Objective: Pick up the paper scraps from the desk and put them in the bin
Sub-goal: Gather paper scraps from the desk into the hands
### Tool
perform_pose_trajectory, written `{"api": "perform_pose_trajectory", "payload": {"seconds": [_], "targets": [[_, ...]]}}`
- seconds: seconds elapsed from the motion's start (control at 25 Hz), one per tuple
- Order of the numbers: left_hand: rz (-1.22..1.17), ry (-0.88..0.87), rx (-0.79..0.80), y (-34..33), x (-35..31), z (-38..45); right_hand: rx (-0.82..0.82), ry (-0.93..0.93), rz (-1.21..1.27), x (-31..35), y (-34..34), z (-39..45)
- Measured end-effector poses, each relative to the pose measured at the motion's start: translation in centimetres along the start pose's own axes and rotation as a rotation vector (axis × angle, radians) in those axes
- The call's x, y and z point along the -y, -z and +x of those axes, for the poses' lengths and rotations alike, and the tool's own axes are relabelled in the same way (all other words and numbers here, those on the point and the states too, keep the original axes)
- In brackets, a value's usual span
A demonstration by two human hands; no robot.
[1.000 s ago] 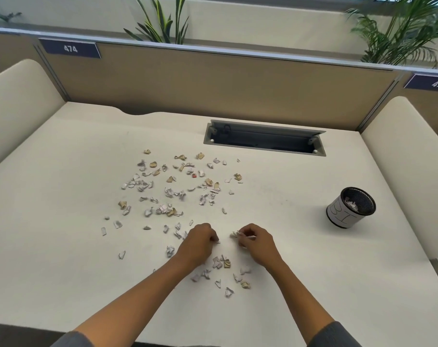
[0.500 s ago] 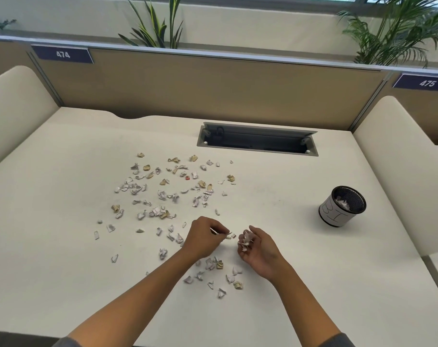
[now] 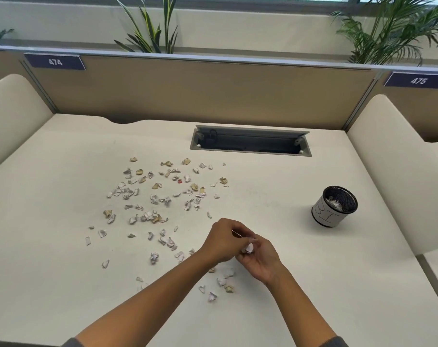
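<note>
Bringing my left hand [image 3: 221, 242] across since a moment ago, I am passing its pinched scrap into my upturned right hand [image 3: 260, 259], which is cupping white paper scraps [image 3: 249, 247] at lower centre; more are littering the desk [image 3: 50, 284] beyond, the bin [image 3: 334, 206] waiting at right

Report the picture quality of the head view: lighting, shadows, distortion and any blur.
Head view: even, soft daylight with no glare on the desk; the bin casts only a faint shadow; wide-angle bending shows in the bowed partition rail; the paper scraps are sharp, while the left hand and right hand look slightly soft at the fingertips.
</note>
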State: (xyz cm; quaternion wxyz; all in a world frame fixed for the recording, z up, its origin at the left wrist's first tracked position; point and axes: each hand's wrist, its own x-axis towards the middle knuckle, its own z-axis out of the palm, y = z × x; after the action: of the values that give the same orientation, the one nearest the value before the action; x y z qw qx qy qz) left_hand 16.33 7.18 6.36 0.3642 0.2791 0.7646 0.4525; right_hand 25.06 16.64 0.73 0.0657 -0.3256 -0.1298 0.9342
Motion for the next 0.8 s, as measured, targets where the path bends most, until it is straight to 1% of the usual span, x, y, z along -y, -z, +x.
{"api": "perform_pose_trajectory", "payload": {"seconds": [0.04, 0.12, 0.2, 0.32, 0.4, 0.52, 0.64, 0.72, 0.8], "targets": [[-0.001, 0.005, -0.005, -0.3, -0.2, 0.1, 0.005, 0.007, 0.006, 0.2, 0.0, -0.1], [-0.024, 0.023, -0.023, -0.7, -0.5, 0.2, -0.039, 0.011, 0.042, 0.6, 0.1, -0.2], [-0.1, 0.056, -0.029, -1.0, -0.6, 0.5, -0.09, 0.014, 0.074, 1.0, 0.3, -0.1], [-0.214, 0.099, -0.018, -0.9, -0.8, 1.1, -0.12, 0.015, 0.131, 1.8, 0.6, -0.3], [-0.218, 0.115, -0.032, -0.7, -0.8, 1.7, -0.14, 0.024, 0.146, 2.3, 0.9, -0.6], [-0.086, 0.101, -0.082, -0.3, -0.1, 2.5, -0.174, 0.041, 0.112, 3.1, 1.5, -0.8], [0.157, 0.085, -0.102, 0.1, 1.5, 3.2, -0.208, 0.084, 0.076, 4.1, 1.8, -1.0], [0.356, 0.069, -0.058, 0.3, 3.0, 3.3, -0.223, 0.132, 0.086, 5.2, 1.9, -1.4], [0.465, 0.082, 0.022, 0.2, 4.3, 3.4, -0.214, 0.181, 0.105, 6.9, 1.7, -2.1]]}}
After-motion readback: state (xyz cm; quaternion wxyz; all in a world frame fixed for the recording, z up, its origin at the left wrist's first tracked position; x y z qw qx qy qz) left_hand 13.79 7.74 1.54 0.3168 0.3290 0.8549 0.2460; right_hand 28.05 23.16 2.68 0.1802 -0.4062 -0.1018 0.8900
